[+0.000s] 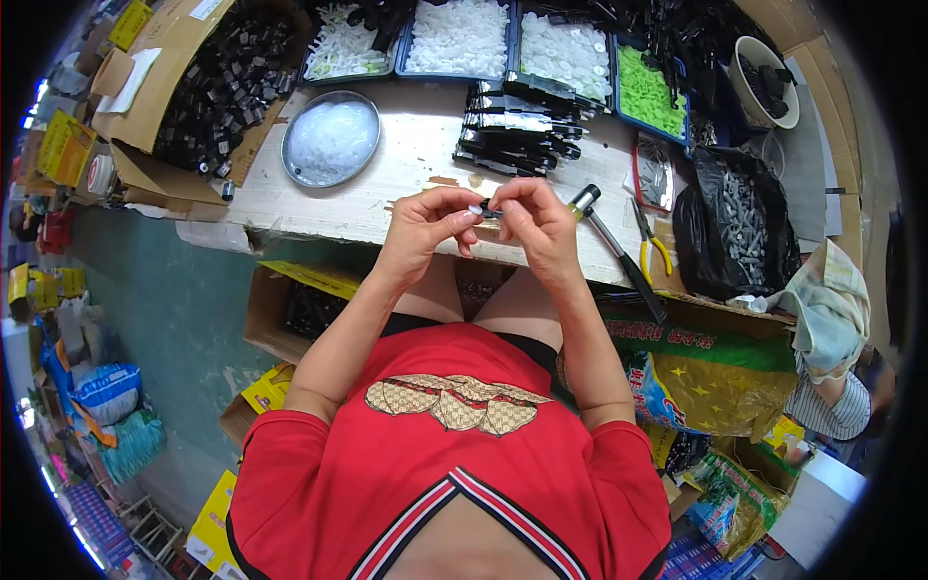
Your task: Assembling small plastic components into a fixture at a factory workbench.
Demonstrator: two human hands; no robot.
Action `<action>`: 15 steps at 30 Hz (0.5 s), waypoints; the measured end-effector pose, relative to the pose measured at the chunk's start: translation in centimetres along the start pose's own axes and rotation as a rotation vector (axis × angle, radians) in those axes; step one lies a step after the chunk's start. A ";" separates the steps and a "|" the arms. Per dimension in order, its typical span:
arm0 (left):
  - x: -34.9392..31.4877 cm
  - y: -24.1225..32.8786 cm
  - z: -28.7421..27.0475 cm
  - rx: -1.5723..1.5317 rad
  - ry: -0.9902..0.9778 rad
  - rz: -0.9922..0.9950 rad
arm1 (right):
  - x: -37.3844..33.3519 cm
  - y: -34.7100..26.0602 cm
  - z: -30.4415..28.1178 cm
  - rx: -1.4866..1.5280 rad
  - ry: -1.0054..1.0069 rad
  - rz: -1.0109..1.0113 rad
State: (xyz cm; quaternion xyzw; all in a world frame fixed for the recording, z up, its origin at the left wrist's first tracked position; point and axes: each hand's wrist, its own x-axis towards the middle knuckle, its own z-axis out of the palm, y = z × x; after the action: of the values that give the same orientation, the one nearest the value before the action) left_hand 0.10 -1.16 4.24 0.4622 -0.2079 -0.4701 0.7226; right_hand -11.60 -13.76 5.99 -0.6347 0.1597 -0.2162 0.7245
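Observation:
My left hand (420, 230) and my right hand (543, 232) meet over the front edge of the white worktable (411, 126). A small white piece (476, 209) is pinched between the thumb and fingertips of my left hand. My right fingertips close on a small black part (491, 212) that touches the white piece; its exact kind is too small to tell. Just beyond my hands lies a stack of long black parts (517, 130) with shiny faces. A hammer (626, 253) rests right of my right hand, beside pliers with yellow handles (660, 253).
A round metal dish (332, 140) holds a whitish mass. Blue trays hold white pieces (454, 39) and green pieces (650, 89). At left stands a carton of black parts (227, 92); at right, a black bag of grey pieces (739, 227). Another person's striped sleeve (829, 406) shows far right.

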 end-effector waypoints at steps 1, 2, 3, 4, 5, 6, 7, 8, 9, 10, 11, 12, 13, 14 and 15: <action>0.0 0.0 0.0 -0.003 0.007 0.016 | -0.1 0.2 0.2 -0.083 0.029 -0.017; -0.1 0.0 0.0 -0.007 0.015 0.031 | 0.0 0.2 0.4 -0.083 0.029 -0.016; 0.0 -0.1 0.0 -0.008 0.016 0.031 | 0.0 0.2 0.4 -0.246 0.023 -0.110; 0.0 -0.2 -0.1 -0.013 0.020 0.044 | 0.0 0.2 0.6 -0.408 0.015 -0.203; 0.0 -0.3 -0.2 -0.017 0.024 0.058 | 0.1 -0.1 0.8 -0.487 0.019 -0.258; 0.0 -0.3 -0.3 -0.018 0.027 0.058 | 0.3 0.1 1.0 -0.487 0.017 -0.257; -0.1 -0.3 -0.3 -0.004 0.035 0.068 | 0.4 0.2 1.1 -0.554 0.017 -0.326; -0.2 -0.4 -0.3 0.010 0.044 0.078 | 0.6 0.4 1.2 -0.621 0.018 -0.394; -0.2 -0.4 -0.4 0.009 0.045 0.078 | 0.8 0.5 1.2 -0.622 0.016 -0.394; -0.2 -0.5 -0.5 0.020 0.053 0.094 | 1.0 0.7 1.2 -0.690 0.013 -0.457; -0.3 -0.5 -0.5 0.031 0.061 0.110 | 1.1 0.7 1.2 -0.758 0.008 -0.521; -0.2 -0.4 -0.4 0.029 0.061 0.109 | 1.2 0.6 1.2 -0.760 0.007 -0.520; -0.2 -0.3 -0.4 0.074 0.064 0.127 | 1.3 0.5 1.3 -0.792 0.000 -0.542; -0.1 -0.2 -0.4 0.118 0.066 0.144 | 1.4 0.4 1.3 -0.824 -0.007 -0.563; -0.1 -0.2 -0.5 0.117 0.070 0.144 | 1.5 0.4 1.3 -0.823 -0.011 -0.562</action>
State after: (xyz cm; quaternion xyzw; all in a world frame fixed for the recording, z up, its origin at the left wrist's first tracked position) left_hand 0.31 -0.86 3.83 0.5036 -0.2421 -0.3877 0.7331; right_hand -9.65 -13.38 5.84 -0.8877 0.0507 -0.3188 0.3283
